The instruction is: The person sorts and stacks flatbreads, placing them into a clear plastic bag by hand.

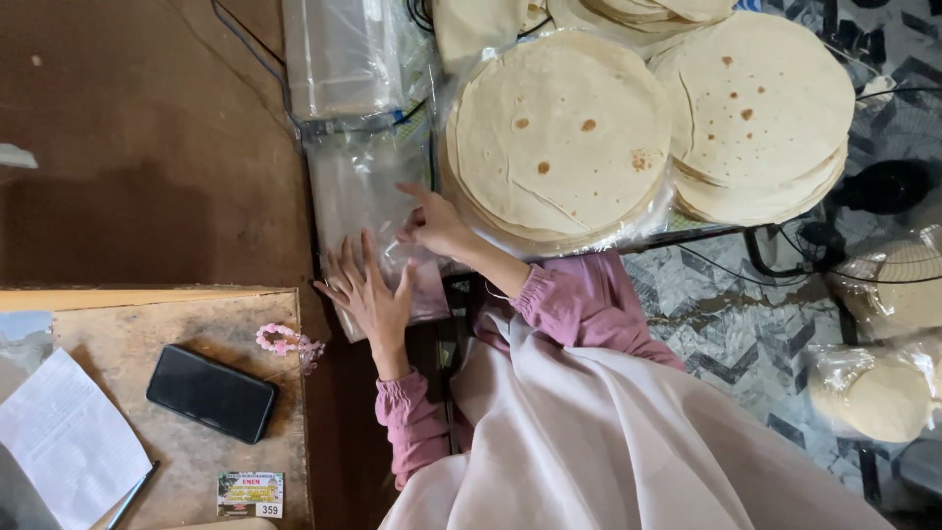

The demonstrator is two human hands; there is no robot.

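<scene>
A stack of clear plastic bags (355,186) lies on the brown surface beside the flatbreads. My left hand (371,292) rests flat on the near end of the top bag, fingers spread. Just above and to its right, my right hand (432,224) pinches the bag's edge with the index finger stretched out. Both arms wear pink sleeves. A tall stack of round flatbreads (557,137) sits right next to my right hand, on a plastic sheet.
A second flatbread stack (760,108) lies to the right, with more at the top edge. Bagged flatbreads (878,393) and a black fan (883,186) sit at the right. A wooden board (128,334) at lower left carries a black phone (211,393), pink beads (280,340), paper (69,437) and a card (250,494).
</scene>
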